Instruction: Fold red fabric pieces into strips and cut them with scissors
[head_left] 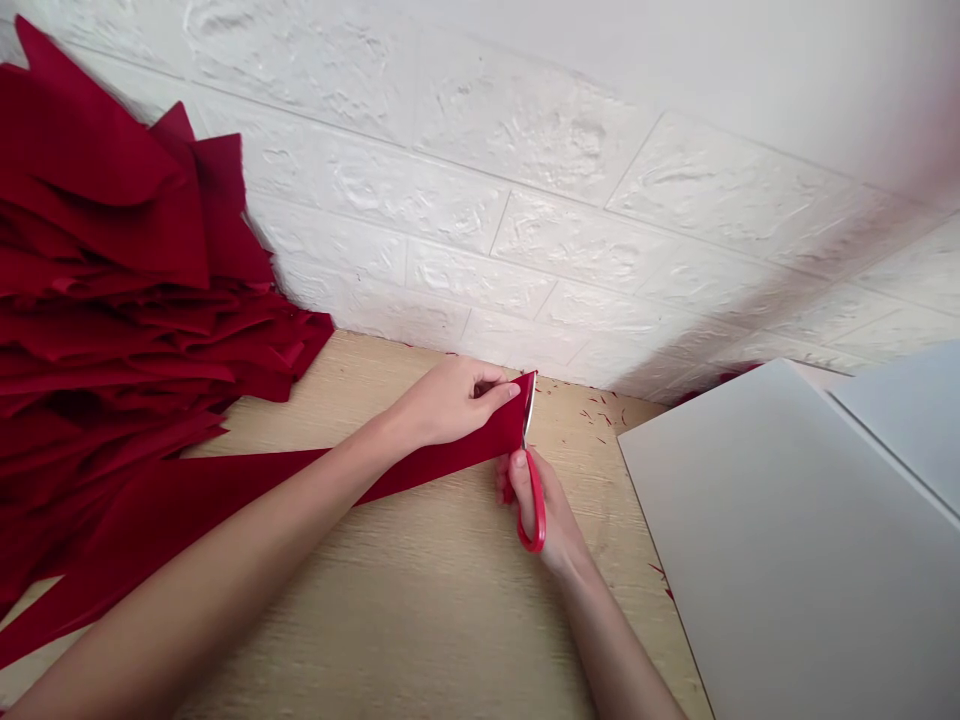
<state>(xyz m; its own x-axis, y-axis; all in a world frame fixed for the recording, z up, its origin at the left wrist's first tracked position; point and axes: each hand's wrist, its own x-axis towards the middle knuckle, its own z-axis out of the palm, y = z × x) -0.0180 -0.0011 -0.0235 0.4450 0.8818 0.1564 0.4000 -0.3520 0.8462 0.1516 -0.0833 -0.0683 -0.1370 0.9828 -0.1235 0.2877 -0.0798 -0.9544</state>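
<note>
Red fabric strip [187, 510] lies across the wooden table [420, 620], running from the heap of red fabric [97, 280] at the table's left end to the table's back edge, where its narrow tip lifts. The left hand [446, 402] is closed on that tip, thumb and fingers pinching the cloth just beside the blades. That short hold looks right, since fabric gripped near the cut stays taut and is less likely to creep. The right hand [541, 505] grips red-handled scissors [534, 500] from below, its thumb through a loop, with the steel blades [527, 412] upright at the tip. How far they stand open is hard to tell. Keeping them square to the cloth should give a cleaner edge than a twisted cut. Tiny red snippets [600, 410] dot the table near its back edge. A pale grey board [787, 550] lies at the table's right side, and a white brick-pattern wall [480, 180] rises behind the table.
</note>
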